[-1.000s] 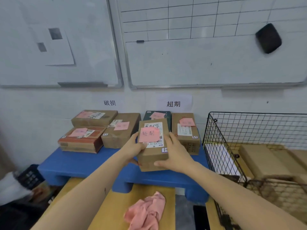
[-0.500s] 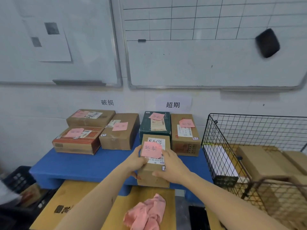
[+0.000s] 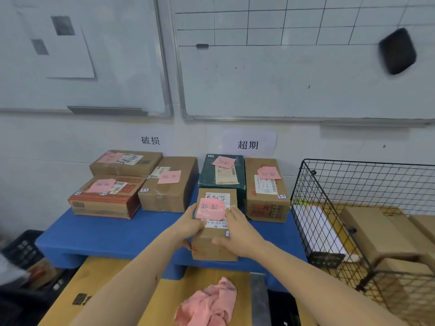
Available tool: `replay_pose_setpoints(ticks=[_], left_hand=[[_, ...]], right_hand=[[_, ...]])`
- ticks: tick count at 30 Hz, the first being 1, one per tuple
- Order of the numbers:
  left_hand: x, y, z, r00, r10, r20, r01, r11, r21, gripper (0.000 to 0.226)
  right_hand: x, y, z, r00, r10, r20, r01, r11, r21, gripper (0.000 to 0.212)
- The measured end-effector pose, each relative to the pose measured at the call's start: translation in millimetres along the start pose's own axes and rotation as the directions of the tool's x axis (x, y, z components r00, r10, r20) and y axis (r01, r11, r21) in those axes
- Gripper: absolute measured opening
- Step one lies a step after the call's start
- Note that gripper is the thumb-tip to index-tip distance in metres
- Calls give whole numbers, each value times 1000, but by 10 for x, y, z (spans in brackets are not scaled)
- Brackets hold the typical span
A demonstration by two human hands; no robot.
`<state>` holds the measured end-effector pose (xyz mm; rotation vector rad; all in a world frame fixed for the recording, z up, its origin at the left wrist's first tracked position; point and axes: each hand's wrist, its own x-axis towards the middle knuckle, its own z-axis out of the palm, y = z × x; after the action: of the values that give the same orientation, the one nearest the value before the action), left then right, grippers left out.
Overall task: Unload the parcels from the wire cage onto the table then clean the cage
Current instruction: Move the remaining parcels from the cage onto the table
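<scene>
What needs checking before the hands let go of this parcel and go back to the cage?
1. Seating: ok, the parcel has its base on the blue platform, near the front edge.
2. Grip: ok, the left hand and right hand both hold it.
3. Group: ok, it stands in front of the green box, under the 超期 sign.
4. Label: cannot tell whether the pink note is stuck down.
5. Unloading: not ok, the wire cage holds a white parcel.
6. Cleaning: ok, the pink cloth lies on the wooden table.
</scene>
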<state>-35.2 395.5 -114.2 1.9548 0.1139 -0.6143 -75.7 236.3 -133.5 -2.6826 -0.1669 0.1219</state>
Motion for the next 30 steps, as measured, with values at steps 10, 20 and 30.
replay_pose_setpoints(ticks=[10,20,30], left_hand=[[141,64,-51,999,0,-46,3,997,80,71],[58,739,-1,856,516,-29,-281,512,812,65],[-95,1740,1186,731,633,253,-497,241,833,58]], right_hand=[[75,38,-56,999,-29,16,29,999,12,102],[-198,228,-785,987,-44,-153,-5,950,-311,96],[-851,1221,-1928,952,74,-296,-205,876,-438,73]])
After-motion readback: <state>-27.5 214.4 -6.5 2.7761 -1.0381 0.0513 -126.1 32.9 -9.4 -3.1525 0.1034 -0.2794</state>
